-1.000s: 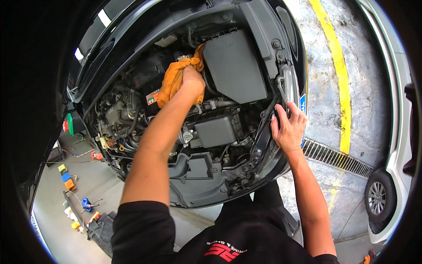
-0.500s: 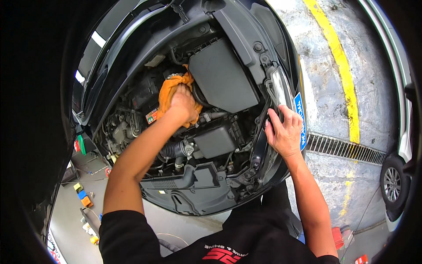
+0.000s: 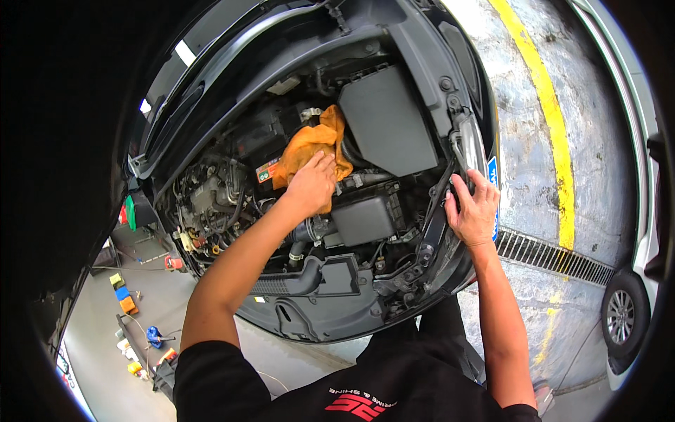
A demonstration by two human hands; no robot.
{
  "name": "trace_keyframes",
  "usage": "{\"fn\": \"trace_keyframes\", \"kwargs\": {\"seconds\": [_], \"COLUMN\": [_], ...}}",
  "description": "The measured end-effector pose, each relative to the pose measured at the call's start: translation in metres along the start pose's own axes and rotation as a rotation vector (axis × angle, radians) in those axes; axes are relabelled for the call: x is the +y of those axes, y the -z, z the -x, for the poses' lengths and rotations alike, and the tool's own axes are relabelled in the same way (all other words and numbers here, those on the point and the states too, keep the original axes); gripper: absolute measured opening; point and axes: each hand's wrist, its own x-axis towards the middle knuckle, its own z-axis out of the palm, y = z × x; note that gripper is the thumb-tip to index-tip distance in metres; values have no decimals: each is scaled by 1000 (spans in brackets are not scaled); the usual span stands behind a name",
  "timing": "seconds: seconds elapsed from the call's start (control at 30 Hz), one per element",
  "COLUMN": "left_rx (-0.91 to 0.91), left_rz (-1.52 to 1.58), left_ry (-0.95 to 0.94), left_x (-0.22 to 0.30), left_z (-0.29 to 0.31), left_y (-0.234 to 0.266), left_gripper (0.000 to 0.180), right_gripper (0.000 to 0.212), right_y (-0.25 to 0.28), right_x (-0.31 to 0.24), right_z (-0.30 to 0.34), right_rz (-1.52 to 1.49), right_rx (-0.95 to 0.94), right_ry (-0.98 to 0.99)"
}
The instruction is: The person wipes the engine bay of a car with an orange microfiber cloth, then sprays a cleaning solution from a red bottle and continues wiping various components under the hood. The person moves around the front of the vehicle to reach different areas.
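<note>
My left hand point(image 3: 313, 184) is in the engine bay, pressed down over a bunched orange cloth point(image 3: 309, 144). Its fingers lie close together on top and its thumb is hidden. The cloth covers parts beside the black battery point(image 3: 261, 137) and reaches the large black box cover point(image 3: 390, 123). On the right, my right hand point(image 3: 476, 211) rests at the front edge of the car by the headlight point(image 3: 470, 141). Its fingers are apart and bent, and it holds nothing.
A smaller black box point(image 3: 364, 219) and a ribbed hose point(image 3: 302, 232) lie nearer me. The raised hood point(image 3: 63, 176) fills the left side. A floor drain grate point(image 3: 552, 254) and another car's wheel point(image 3: 622, 316) are at right; bottles and sponges point(image 3: 125, 299) lie lower left.
The view has shifted, so the engine bay appears farther right. My left hand has drawn back nearer me over the cloth, uncovering more of it. The right hand keeps its place at the headlight.
</note>
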Motion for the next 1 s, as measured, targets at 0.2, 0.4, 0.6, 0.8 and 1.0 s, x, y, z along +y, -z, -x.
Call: {"fn": "trace_keyframes", "kwargs": {"seconds": [0.2, 0.4, 0.6, 0.8, 1.0], "left_rx": [-71, 1253, 1397, 1173, 1020], "left_rz": [1177, 1990, 2134, 1676, 2457], "left_ry": [542, 1502, 1364, 812, 1311], "left_x": [1, -49, -105, -150, -68], "left_z": [136, 244, 94, 58, 91], "left_y": [-18, -60, -136, -242, -181], "left_gripper": [37, 39, 54, 68, 79], "right_gripper": [44, 43, 41, 41, 41], "right_y": [-3, -4, -5, -6, -4], "right_x": [-2, -4, -1, 1, -1], "right_z": [2, 4, 5, 7, 8], "right_rz": [40, 83, 142, 167, 175], "right_rx": [-24, -55, -117, -141, -146], "right_ry": [-16, -15, -19, -29, -37]}}
